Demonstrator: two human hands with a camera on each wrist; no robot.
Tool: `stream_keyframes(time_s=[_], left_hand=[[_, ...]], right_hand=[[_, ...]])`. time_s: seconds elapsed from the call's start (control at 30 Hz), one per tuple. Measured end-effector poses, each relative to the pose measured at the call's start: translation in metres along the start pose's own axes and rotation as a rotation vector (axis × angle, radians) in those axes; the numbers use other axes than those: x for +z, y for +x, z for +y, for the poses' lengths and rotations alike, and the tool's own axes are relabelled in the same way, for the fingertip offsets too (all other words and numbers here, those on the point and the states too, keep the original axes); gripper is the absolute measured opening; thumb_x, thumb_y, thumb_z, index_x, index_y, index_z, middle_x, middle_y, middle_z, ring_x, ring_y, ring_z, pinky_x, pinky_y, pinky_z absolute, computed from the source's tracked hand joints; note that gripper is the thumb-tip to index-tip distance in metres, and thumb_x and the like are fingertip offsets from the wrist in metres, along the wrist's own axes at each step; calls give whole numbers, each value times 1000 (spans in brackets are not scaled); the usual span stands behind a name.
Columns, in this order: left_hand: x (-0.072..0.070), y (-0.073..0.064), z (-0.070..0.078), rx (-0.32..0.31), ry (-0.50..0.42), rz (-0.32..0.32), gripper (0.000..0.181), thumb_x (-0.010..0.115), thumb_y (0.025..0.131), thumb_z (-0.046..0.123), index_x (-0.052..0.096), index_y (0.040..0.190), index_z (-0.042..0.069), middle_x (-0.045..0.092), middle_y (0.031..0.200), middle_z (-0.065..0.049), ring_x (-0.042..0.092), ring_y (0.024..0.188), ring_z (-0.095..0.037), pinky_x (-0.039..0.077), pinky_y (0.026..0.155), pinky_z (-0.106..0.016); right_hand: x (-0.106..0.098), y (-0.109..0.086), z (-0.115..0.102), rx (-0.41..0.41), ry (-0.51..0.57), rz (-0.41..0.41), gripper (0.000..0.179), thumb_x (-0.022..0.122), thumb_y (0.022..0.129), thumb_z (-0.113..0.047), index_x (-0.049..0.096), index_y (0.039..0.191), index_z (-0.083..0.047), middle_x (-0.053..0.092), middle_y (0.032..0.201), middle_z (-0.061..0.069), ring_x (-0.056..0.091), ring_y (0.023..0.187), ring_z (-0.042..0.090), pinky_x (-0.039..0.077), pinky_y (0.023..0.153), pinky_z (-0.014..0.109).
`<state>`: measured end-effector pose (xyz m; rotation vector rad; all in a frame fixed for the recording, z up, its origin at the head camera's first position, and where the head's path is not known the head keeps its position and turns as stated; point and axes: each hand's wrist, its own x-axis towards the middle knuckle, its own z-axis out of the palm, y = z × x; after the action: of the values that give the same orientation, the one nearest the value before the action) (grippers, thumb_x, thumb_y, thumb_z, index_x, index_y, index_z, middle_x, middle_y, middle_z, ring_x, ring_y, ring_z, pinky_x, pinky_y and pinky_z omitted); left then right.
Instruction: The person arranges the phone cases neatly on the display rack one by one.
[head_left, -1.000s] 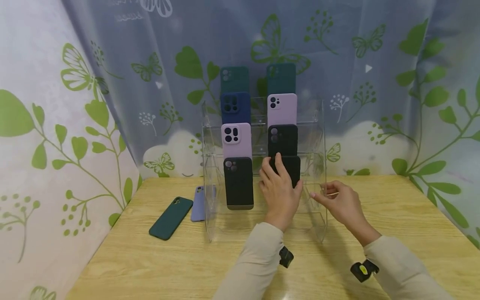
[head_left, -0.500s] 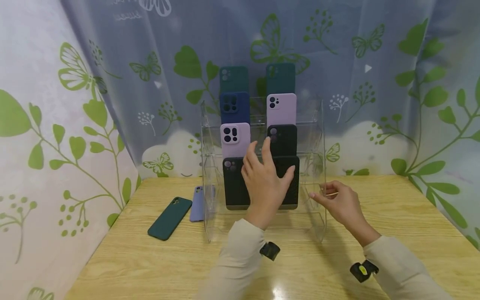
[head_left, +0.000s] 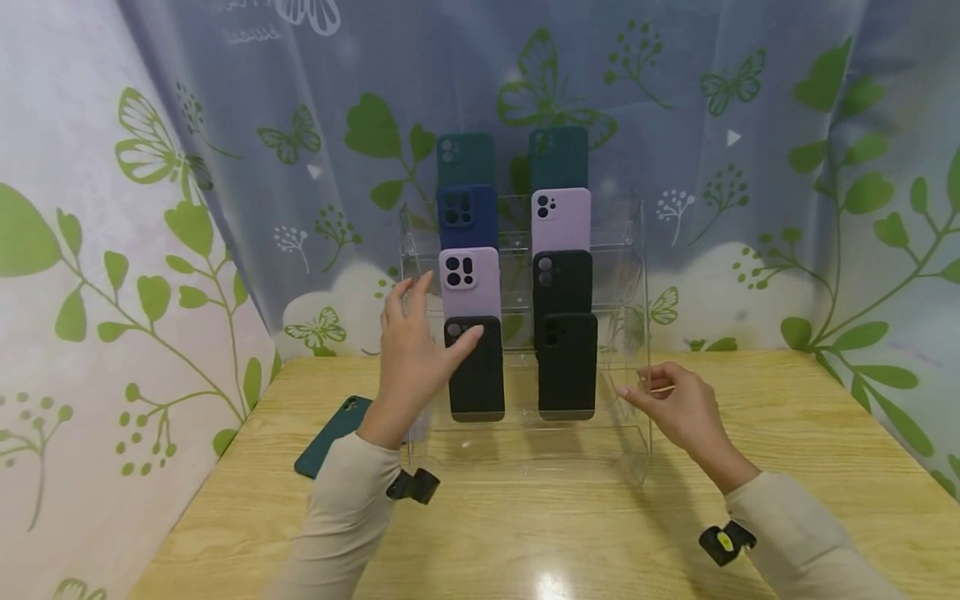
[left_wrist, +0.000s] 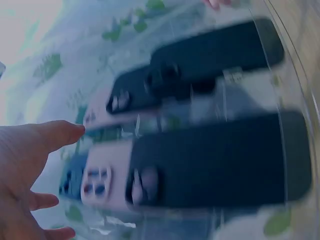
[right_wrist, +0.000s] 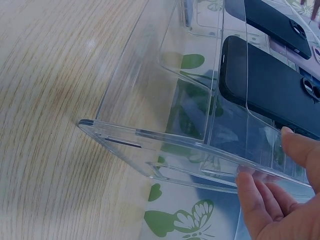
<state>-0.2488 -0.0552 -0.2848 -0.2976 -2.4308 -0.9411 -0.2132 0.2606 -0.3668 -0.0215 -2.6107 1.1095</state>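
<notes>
A clear acrylic display stand (head_left: pixel 525 450) holds two columns of phone cases. On the left, from the bottom up, come a black case (head_left: pixel 477 379), a lilac case (head_left: pixel 472 292), a navy case (head_left: pixel 472 225) and a green case (head_left: pixel 468 158). The right column has two black cases (head_left: pixel 567 371), a lilac case (head_left: pixel 561 223) and a green case (head_left: pixel 561 158). My left hand (head_left: pixel 412 358) is spread at the left column, its thumb in front of the black case; the left wrist view is blurred. Thumb and fingers of my right hand (right_wrist: pixel 280 195) pinch the stand's clear side panel (right_wrist: pixel 185 150).
Left of the stand, a dark green phone case (head_left: pixel 330 437) lies on the wooden table (head_left: pixel 570 533), partly behind the left forearm. A blue-violet case beside it is almost hidden by the left hand. A patterned curtain (head_left: pixel 465 67) hangs behind the stand.
My left hand has moved left from the bottom right black case, across to the left column, uncovering that case. The right hand keeps its place on the stand's side.
</notes>
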Motion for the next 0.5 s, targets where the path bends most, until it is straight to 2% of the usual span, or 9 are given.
stream_keyframes(time_s=[0.07, 0.17, 0.33, 0.5], left_hand=[[-8, 0, -15, -36, -1, -22, 86, 74, 82, 45, 30, 150, 16, 23, 151, -17, 28, 136, -38, 35, 104, -59], [-17, -2, -39, -56, -22, -35, 85, 73, 83, 41, 29, 151, 14, 22, 150, -19, 27, 136, -39, 33, 105, -59], [-28, -8, -80, -91, -66, -114, 81, 68, 89, 36, 24, 152, 10, 18, 151, -23, 22, 138, -42, 28, 107, -61], [-34, -18, -113, -139, -35, -179, 78, 64, 92, 34, 21, 152, 6, 15, 152, -27, 18, 139, -47, 26, 107, -65]], right_hand=[[0, 0, 0, -5, 0, 1, 54, 70, 87, -41, 61, 117, 3, 65, 105, 24, 66, 94, 39, 58, 69, 42], [0, 0, 1, -14, 0, 1, 54, 70, 87, -41, 61, 117, 3, 65, 105, 24, 66, 94, 39, 58, 69, 42], [1, 0, 1, -18, 5, -7, 56, 69, 88, -42, 60, 119, 3, 64, 106, 25, 65, 95, 39, 58, 70, 43], [0, 0, 0, -15, 4, -10, 57, 68, 88, -43, 60, 120, 3, 63, 107, 25, 65, 96, 39, 58, 70, 43]])
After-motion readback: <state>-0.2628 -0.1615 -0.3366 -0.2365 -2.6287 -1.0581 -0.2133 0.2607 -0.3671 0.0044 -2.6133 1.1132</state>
